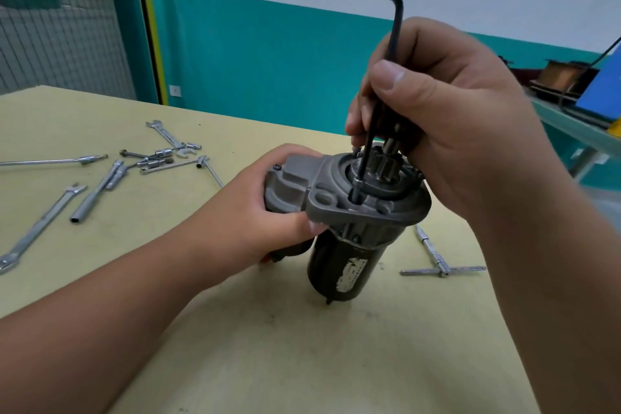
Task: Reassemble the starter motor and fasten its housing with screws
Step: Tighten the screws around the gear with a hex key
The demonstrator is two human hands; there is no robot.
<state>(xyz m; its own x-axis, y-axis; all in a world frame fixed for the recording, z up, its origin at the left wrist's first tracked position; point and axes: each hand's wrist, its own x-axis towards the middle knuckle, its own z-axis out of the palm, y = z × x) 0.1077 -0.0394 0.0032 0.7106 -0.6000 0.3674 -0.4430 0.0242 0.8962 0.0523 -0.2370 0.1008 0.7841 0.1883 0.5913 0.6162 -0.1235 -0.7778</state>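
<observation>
grey cast metal is showing on the nose housing (336,200) of the starter motor (339,265), which is standing upright on its black body at the centre of the yellow table (302,353), pinion gear (381,166) pointing up. the left hand (265,208) is reaching in from nine o'clock and wrapping curled fingers round the side of the housing, bracing it. the right hand (447,118) is sitting at one o'clock above the motor, thumb and fingers pinching the long shaft of a black hex key (391,54). the key's tip is resting in a screw (356,183) on the housing face, just beside the gear. the screw head is standing proud, so it is likely being run in, not yet tight.

the key is leaning a little off the screw's line. spinning it that way is risking a cross-thread or a rounded socket. the motor is balancing on a narrow end, so a hard twist against a loose left grip is liable to tip it. loose wrenches (100,178) are lying at ten o'clock, and a t-handle driver (440,267) at four o'clock.
</observation>
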